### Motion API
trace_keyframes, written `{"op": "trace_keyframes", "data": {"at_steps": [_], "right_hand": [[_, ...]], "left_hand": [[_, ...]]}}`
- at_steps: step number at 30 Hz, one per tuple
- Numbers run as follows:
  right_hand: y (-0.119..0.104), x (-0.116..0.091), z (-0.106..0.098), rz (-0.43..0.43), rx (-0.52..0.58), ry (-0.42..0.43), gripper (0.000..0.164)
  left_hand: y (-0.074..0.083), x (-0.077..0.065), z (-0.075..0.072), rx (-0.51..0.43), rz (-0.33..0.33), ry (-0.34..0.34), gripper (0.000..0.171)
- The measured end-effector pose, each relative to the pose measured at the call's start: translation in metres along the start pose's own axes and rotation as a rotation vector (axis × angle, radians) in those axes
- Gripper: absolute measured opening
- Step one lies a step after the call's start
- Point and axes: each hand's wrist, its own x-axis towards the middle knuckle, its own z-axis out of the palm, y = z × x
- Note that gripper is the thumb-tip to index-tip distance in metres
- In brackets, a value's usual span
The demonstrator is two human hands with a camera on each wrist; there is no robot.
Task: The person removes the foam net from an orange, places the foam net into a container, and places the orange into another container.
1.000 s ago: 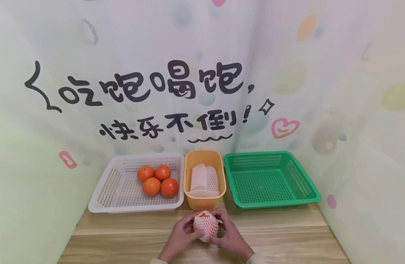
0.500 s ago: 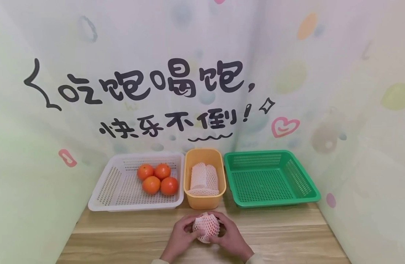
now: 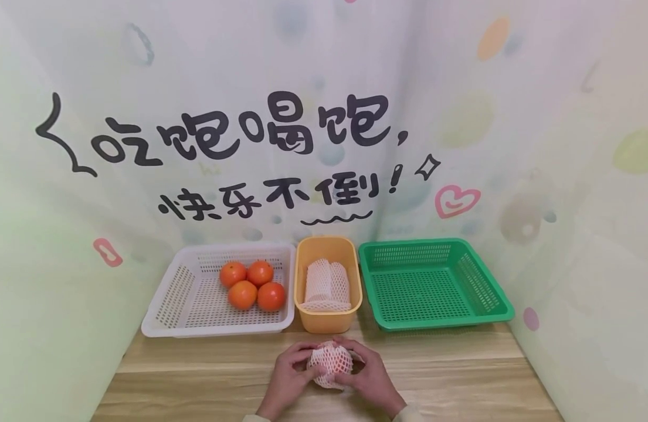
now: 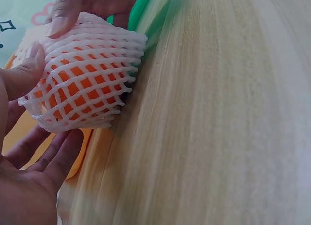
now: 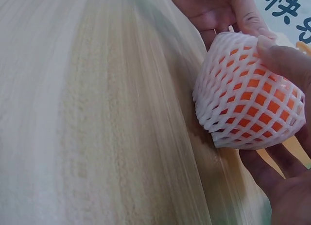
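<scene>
The wooden counter (image 3: 197, 375) carries three containers in a row along the back wall. The green basket (image 3: 492, 305) stands at the right. The white basket (image 3: 165, 305) stands at the left and holds four bare oranges (image 3: 252, 285) clustered at its right side. The yellow bin (image 3: 326, 319) stands between the two baskets, just beside each, and holds white foam net sleeves (image 3: 326, 286). In front of the yellow bin, near the front edge of the counter, both hands enclose one netted orange (image 3: 330, 363). The left hand (image 3: 287, 384) takes it from the left; its thumb (image 4: 22, 77) presses the foam net and its fingers curl beneath the fruit. The right hand (image 3: 371, 381) takes it from the right, with the thumb (image 5: 286, 60) on the net and the fingers cupped under it. Each grip is closed around the netted orange, which sits between the two palms, its lower end at or just above the counter surface. The net covers most of the fruit; orange skin shows through the mesh.
</scene>
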Motion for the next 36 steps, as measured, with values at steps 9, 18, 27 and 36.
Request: {"op": "trace_keyframes", "data": {"at_steps": [9, 18, 27, 36], "right_hand": [[0.004, 0.001, -0.011, 0.01, 0.059, -0.101, 0.068], [0.005, 0.003, -0.014, 0.002, 0.042, -0.161, 0.062], [0.004, 0.0, -0.01, -0.132, -0.084, -0.039, 0.051], [0.002, 0.001, -0.008, -0.179, -0.108, 0.043, 0.038]], "left_hand": [[-0.021, -0.001, 0.003, 0.017, 0.092, -0.087, 0.041], [-0.038, 0.0, 0.004, -0.04, -0.014, -0.231, 0.067], [-0.036, 0.002, 0.004, -0.036, 0.061, -0.13, 0.045], [-0.024, 0.002, 0.002, 0.086, 0.085, -0.068, 0.036]]}}
